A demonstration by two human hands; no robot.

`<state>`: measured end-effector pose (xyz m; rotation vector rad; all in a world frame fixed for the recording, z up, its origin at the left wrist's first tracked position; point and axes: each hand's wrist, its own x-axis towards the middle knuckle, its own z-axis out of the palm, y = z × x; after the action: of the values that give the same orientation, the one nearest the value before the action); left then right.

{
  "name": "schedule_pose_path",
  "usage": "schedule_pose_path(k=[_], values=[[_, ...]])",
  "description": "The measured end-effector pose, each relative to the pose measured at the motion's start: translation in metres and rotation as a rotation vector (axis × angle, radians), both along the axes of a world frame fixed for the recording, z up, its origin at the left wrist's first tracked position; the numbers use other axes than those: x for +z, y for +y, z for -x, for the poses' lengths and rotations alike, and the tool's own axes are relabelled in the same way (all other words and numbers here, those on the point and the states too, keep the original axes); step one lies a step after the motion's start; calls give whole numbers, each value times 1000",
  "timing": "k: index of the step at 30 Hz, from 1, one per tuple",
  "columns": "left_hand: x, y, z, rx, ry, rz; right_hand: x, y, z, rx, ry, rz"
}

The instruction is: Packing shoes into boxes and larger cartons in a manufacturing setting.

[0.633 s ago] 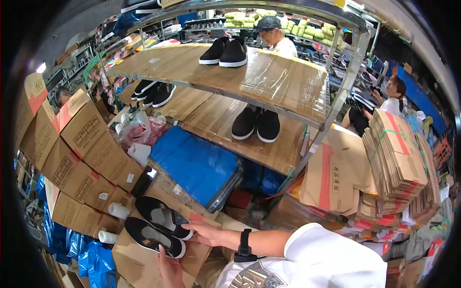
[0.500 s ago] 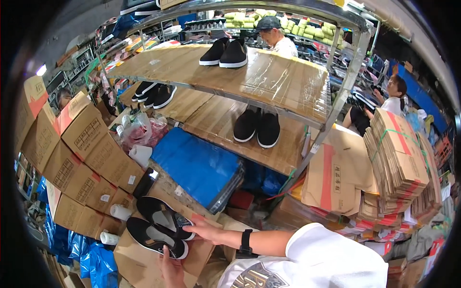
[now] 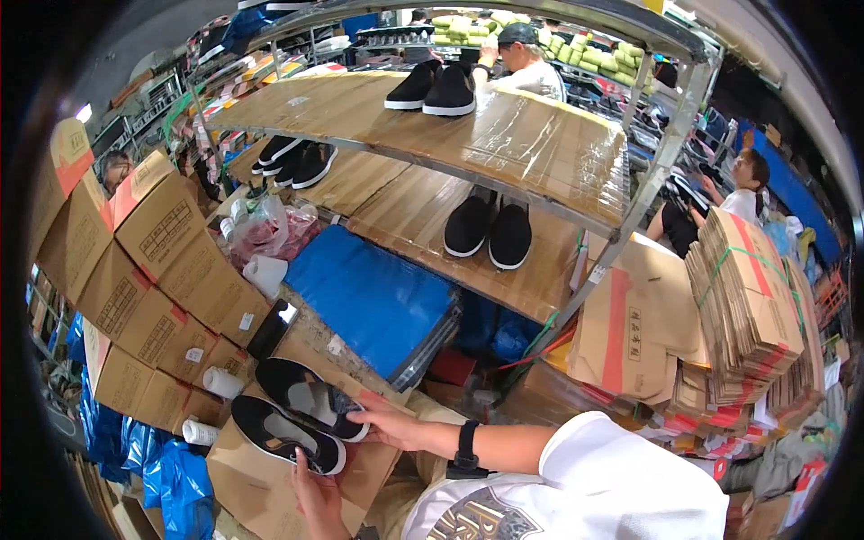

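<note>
- Metal shelving rack (image 3: 531,148) stood beyond carton (image 3: 256,490).
- Left hand (image 3: 319,493): fingers held nearer slip-on shoe (image 3: 286,436) at heel.
- Right hand (image 3: 391,424): fingers held farther slip-on shoe (image 3: 310,396) likewise.

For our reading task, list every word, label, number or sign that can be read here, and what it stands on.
White T-shirt: chest lettering, cut off below; not copied here.
Flattened cardboard box: framed vertical line of characters; not copied here.
Stacked cardboard cartons: dark printed blocks, too small to read.
White stickers on these cartons: too small.
Black slip-on shoes: none legible.
</note>
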<state>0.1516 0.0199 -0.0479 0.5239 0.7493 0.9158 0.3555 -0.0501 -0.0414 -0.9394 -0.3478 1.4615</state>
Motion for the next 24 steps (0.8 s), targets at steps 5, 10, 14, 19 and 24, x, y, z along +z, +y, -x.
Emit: schedule_pose_path(k=[5, 10, 14, 19, 24], values=[[15, -10, -3, 37, -3, 16, -22, 7, 10, -29, 260, 30], [18, -8, -12, 49, -2, 23, -37, 16, 6, -65, -197, 4], [3, 6, -26, 43, -21, -7, -21, 12, -9, -121, -245, 87], [14, 0, -18, 95, 110, 38, -8, 16, 0, -59, -604, -149], [25, -4, -15, 40, 138, 35, 55, 11, 20, -25, -1633, -319]])
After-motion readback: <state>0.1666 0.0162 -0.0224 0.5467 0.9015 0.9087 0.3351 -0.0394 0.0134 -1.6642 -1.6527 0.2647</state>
